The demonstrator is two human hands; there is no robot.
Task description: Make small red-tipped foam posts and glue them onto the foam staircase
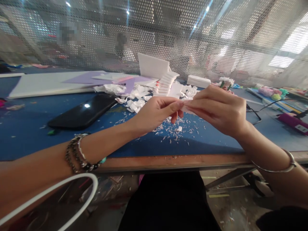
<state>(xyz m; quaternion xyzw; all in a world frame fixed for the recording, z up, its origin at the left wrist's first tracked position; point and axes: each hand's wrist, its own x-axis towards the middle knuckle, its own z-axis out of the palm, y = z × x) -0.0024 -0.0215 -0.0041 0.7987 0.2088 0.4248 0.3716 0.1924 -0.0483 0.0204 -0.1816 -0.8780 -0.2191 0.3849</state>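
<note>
My left hand reaches in over the blue tabletop, thumb and forefinger pinched together. My right hand meets it, fingertips pressed close. Between the two sets of fingertips shows a thin white piece, paper or foam sheet; most of it is hidden by the fingers. Below the hands lie fine white shreds and a tiny white scrap. Just behind is a row of folded white pieces with small red marks, among crumpled white scraps.
A black phone lies at left. White and lilac sheets are stacked behind it, before a perforated metal screen. On the right are colourful fluffy flowers and a purple tool with a cable. A white cable loops at lower left.
</note>
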